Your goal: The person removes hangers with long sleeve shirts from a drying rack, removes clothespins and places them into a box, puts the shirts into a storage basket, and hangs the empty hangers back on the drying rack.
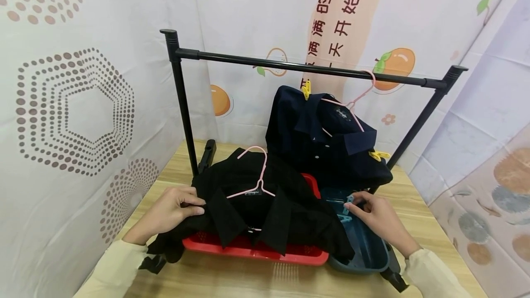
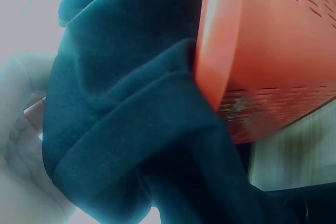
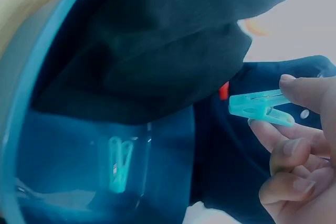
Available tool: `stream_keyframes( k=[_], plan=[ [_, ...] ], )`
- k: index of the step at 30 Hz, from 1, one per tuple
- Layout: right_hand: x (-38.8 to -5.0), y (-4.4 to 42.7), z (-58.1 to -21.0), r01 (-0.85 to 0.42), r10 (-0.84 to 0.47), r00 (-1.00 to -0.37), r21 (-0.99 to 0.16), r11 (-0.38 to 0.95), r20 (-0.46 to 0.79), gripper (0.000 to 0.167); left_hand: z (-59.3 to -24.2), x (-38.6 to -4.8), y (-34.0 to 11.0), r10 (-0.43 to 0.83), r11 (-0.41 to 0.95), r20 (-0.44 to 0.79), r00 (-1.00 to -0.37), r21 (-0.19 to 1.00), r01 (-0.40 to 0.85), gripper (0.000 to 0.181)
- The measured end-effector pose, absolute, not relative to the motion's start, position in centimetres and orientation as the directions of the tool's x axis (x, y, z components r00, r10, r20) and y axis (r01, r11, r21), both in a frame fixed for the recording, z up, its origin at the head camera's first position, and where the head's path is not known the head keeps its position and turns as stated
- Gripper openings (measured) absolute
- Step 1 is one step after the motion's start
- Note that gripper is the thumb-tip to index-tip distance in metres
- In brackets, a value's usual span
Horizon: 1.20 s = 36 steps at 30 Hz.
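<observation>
A black collared shirt (image 1: 306, 210) on a pink hanger (image 1: 262, 176) lies across a red basket (image 1: 256, 253). At the shirt's shoulder on the left, my left hand (image 1: 171, 210) pinches the cloth between thumb and fingers. My right hand (image 1: 378, 220) holds a light-blue clothespin (image 3: 257, 104) between thumb and forefinger, above a dark-blue bin (image 1: 368, 249). Inside the bin lies a second blue clothespin (image 3: 119, 163). The shirt's sleeve on the right droops over the bin's edge. In the left wrist view, cloth (image 2: 121, 93) hides part of the left hand.
A black rack (image 1: 269, 63) spans the table behind the basket. From its bar hangs a navy shirt (image 1: 327, 160) on a pink hanger (image 1: 367, 90), with a yellow clothespin (image 1: 306, 90) on one shoulder and another yellow clothespin (image 1: 378, 155) on the other. Patterned curtains surround the table.
</observation>
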State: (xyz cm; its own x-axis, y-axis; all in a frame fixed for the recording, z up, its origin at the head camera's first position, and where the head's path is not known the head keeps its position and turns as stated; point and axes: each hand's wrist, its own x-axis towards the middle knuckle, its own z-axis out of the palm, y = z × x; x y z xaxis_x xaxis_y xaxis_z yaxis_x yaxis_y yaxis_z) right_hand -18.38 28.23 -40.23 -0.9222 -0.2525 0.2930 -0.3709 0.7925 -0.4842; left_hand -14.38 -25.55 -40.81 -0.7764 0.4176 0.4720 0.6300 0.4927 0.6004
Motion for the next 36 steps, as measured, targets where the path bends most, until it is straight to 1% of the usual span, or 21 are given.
stream_keyframes(
  k=[8,20,29,36],
  plan=[
    [-18.7,29.4,-41.7,-0.32,-0.231,-0.944,-0.471,0.822,0.237,0.039,-40.8,-14.5,-25.6,0.407,0.493,0.458,-0.79,0.618,0.612,0.015],
    [-19.1,30.7,-43.6,-0.289,-0.221,-0.955,-0.445,0.848,0.198,0.032,-40.8,-14.4,-25.5,0.407,0.498,0.455,-0.792,0.616,0.61,0.015],
    [-19.3,31.2,-44.9,-0.313,-0.255,-0.948,-0.429,0.847,0.189,0.028,-40.8,-14.4,-25.5,0.406,0.502,0.457,-0.792,0.613,0.611,0.016],
    [-19.7,31.5,-45.7,-0.327,-0.281,-0.944,-0.367,0.871,0.173,0.025,-40.7,-14.4,-25.5,0.406,0.497,0.459,-0.79,0.615,0.612,0.015]
  ],
)
